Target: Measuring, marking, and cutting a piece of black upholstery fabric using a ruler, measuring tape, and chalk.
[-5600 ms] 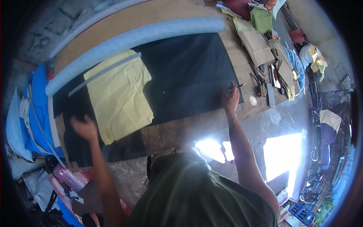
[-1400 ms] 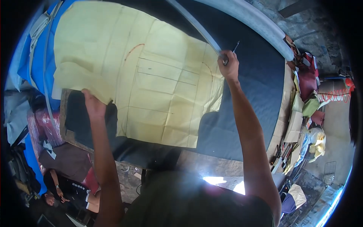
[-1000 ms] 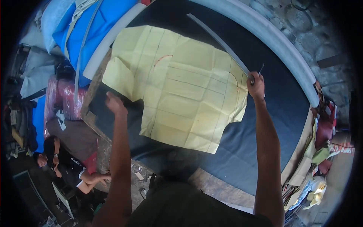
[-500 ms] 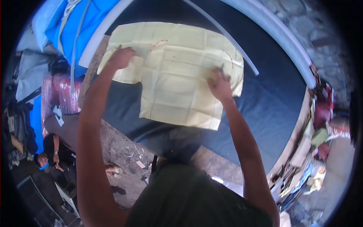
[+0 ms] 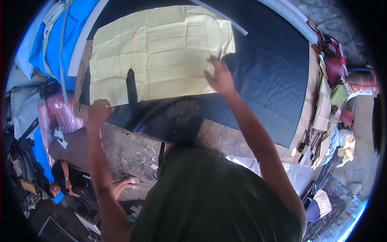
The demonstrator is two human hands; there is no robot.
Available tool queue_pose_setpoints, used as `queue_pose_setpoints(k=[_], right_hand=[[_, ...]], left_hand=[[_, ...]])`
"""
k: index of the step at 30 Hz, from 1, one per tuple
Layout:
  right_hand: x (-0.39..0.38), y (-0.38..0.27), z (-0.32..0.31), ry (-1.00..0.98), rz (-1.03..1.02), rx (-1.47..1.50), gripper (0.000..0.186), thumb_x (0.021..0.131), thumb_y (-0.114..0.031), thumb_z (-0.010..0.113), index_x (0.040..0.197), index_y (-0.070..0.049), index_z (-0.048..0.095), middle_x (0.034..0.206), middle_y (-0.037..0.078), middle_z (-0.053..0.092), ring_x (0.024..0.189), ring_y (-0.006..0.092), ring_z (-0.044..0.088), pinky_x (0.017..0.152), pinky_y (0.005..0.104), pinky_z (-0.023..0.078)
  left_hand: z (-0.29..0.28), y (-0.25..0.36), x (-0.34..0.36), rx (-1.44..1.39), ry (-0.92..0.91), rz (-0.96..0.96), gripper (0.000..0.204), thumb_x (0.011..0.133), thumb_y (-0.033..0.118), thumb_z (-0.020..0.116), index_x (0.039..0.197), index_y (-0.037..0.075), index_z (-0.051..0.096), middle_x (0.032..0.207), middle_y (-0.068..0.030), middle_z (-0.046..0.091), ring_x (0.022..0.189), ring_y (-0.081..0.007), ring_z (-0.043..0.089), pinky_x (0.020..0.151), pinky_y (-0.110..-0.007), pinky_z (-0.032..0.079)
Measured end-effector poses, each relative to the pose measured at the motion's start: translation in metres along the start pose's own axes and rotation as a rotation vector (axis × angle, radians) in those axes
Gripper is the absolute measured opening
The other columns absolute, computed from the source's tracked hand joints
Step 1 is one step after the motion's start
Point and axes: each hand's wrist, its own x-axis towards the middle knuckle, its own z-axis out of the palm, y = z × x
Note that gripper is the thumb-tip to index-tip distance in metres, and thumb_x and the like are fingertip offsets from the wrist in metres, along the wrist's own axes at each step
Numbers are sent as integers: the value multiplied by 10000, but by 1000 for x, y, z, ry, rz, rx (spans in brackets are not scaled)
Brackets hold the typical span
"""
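A large cream-yellow paper pattern (image 5: 169,60), creased and marked with pencil lines and short red curves, lies over a sheet of black material (image 5: 266,92). Through a narrow slot in the pattern's near side the black shows. At the near left corner of the pattern, my left hand (image 5: 100,111) is closed, its curled fingers pinching the paper edge. My right hand (image 5: 221,77) is at the pattern's right side with fingers spread, over the paper and touching it or just above; which of these I cannot tell.
A pale strip (image 5: 221,18) lies across the far side, and a long grey roll (image 5: 288,18) borders the far right. Blue sheeting (image 5: 78,30) hangs at the far left. Offcuts (image 5: 320,115) are stacked along the right edge. A person (image 5: 76,183) sits at lower left.
My left hand has come down from the pattern's upper left to its near left corner. The left flap now lies spread out nearer me, narrowing the slot. The whole view has shifted.
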Motion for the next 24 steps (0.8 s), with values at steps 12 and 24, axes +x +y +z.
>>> queue_pose_setpoints(k=[12,24], right_hand=[[-104,-62,10,-450,-299,-27,654,641,-265,900,1206,-160,587,1327,130,574,1287,347,502,1045,462,436],[-84,-31,53,-623,-481,109,376,588,-148,866,881,-164,631,1036,69,621,1028,309,582,885,411,518]], left_hand=[[143,214,-98,-528,604,77,163,960,128,690,1102,56,723,1014,-117,746,809,-293,696,752,-384,562],[183,199,-121,-623,514,68,212,976,95,654,1154,-3,715,1072,-160,746,907,-290,706,868,-386,572]])
